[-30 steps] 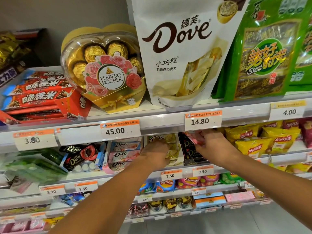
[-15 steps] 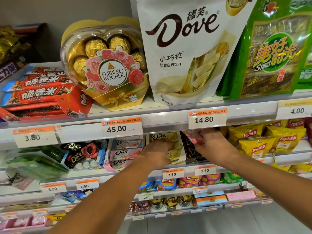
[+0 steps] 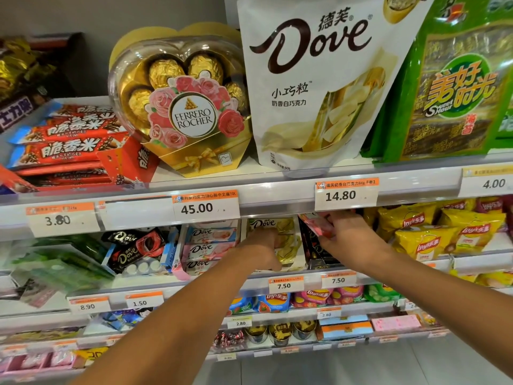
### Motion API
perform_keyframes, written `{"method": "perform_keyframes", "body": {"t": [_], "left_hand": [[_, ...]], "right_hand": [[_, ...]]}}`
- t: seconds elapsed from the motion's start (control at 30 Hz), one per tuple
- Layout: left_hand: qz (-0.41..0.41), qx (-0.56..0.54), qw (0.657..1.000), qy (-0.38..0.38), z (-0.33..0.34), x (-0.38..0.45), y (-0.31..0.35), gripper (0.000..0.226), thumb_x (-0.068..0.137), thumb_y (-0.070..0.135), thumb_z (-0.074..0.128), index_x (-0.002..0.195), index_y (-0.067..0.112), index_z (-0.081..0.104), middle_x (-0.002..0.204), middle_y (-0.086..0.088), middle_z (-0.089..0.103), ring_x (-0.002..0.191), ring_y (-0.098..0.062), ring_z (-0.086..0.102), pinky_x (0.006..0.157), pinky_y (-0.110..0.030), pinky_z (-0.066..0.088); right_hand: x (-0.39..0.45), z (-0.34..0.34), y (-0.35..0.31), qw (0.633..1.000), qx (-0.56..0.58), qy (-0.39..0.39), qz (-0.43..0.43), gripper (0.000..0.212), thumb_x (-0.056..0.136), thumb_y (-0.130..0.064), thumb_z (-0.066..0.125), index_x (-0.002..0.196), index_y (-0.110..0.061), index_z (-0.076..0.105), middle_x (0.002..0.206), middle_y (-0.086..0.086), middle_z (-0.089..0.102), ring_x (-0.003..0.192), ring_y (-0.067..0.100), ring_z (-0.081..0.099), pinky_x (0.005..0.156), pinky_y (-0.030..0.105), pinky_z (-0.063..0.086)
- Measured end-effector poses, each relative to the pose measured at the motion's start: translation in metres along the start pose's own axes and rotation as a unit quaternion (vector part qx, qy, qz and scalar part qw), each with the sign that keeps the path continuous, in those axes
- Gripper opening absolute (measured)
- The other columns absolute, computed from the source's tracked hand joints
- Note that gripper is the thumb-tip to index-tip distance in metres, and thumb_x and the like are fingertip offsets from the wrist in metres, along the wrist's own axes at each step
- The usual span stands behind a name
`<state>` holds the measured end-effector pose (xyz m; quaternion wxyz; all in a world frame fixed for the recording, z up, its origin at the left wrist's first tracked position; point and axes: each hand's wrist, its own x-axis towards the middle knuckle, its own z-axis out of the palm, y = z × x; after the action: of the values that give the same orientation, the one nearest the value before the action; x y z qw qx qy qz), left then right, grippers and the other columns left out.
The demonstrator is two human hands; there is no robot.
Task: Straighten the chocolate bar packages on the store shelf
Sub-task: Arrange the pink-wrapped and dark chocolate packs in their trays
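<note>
On the second shelf stand display boxes of Dove chocolate bars: a pink stack (image 3: 208,247), a white-and-gold stack (image 3: 287,240) and a dark box (image 3: 316,254). My left hand (image 3: 263,250) rests on the front of the white-and-gold stack, fingers curled against the bars. My right hand (image 3: 348,238) reaches under the upper shelf edge and pinches a pink-red chocolate bar package (image 3: 316,226), held tilted above the dark box.
Yellow Lay's chip bags (image 3: 433,234) crowd the shelf right of my right hand. A loose black Dove box (image 3: 133,251) leans at the left. Above are a Ferrero Rocher heart box (image 3: 180,107), a big Dove pouch (image 3: 313,87) and a price rail (image 3: 277,201).
Both hands stay at the Dove boxes. The camera has shifted slightly, and my right hand has tipped the pink-red package a little lower from under the shelf rail.
</note>
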<state>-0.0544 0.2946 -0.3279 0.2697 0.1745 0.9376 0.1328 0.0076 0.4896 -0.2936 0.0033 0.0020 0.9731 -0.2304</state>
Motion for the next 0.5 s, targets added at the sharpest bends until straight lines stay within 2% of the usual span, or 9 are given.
{"method": "perform_keyframes", "body": {"t": [0.07,0.13,0.27,0.37,0.47,0.5], "left_hand": [[-0.005,0.010,1.000,-0.005,0.000,0.000,0.001,0.053,0.078,0.019,0.080,0.126,0.018,0.058,0.120,-0.005,0.060,0.104,-0.023,0.059,0.085,-0.032,0.054],[-0.002,0.019,1.000,-0.001,0.002,0.001,0.000,0.052,0.079,0.018,0.080,0.126,0.018,0.058,0.122,-0.005,0.059,0.104,-0.023,0.058,0.087,-0.033,0.054],[0.016,0.018,0.999,0.023,0.005,-0.003,-0.003,0.046,0.083,0.019,0.076,0.126,0.017,0.060,0.125,-0.007,0.059,0.109,-0.025,0.058,0.086,-0.032,0.052],[0.050,0.035,0.996,0.059,0.010,-0.013,-0.006,0.045,0.088,0.026,0.070,0.130,0.016,0.059,0.131,-0.010,0.057,0.116,-0.028,0.057,0.086,-0.030,0.048],[0.093,0.078,0.988,0.094,0.023,-0.027,-0.013,0.050,0.094,0.034,0.060,0.140,0.017,0.051,0.138,-0.012,0.052,0.124,-0.032,0.053,0.095,-0.038,0.049],[0.107,0.095,0.983,0.112,0.027,-0.033,-0.016,0.048,0.096,0.035,0.056,0.141,0.018,0.051,0.136,-0.012,0.053,0.121,-0.032,0.056,0.093,-0.040,0.051]], "right_hand": [[0.000,0.001,-0.001,1.000,0.000,-0.003,0.001,0.035,0.082,-0.014,0.067,0.099,-0.027,0.040,0.097,-0.004,0.043,0.092,0.024,0.053,0.074,0.026,0.036],[-0.001,0.002,-0.001,1.000,0.001,-0.003,0.004,0.043,0.081,-0.016,0.067,0.096,-0.032,0.030,0.096,-0.003,0.043,0.088,0.024,0.053,0.072,0.027,0.036],[-0.002,0.003,-0.004,1.000,0.004,-0.004,0.008,0.038,0.083,-0.014,0.066,0.099,-0.029,0.035,0.097,-0.003,0.043,0.085,0.020,0.046,0.071,0.026,0.035],[-0.002,0.003,-0.006,1.000,0.007,-0.006,0.006,0.039,0.083,-0.013,0.067,0.098,-0.029,0.035,0.096,-0.001,0.045,0.087,0.023,0.049,0.071,0.027,0.035],[-0.003,0.002,-0.010,1.000,0.013,-0.011,0.007,0.037,0.083,-0.013,0.067,0.098,-0.029,0.038,0.094,0.000,0.047,0.086,0.023,0.051,0.071,0.027,0.035],[-0.004,0.002,-0.011,1.000,0.015,-0.011,0.006,0.037,0.083,-0.013,0.067,0.097,-0.030,0.038,0.094,0.000,0.047,0.086,0.022,0.050,0.071,0.027,0.035]]}}
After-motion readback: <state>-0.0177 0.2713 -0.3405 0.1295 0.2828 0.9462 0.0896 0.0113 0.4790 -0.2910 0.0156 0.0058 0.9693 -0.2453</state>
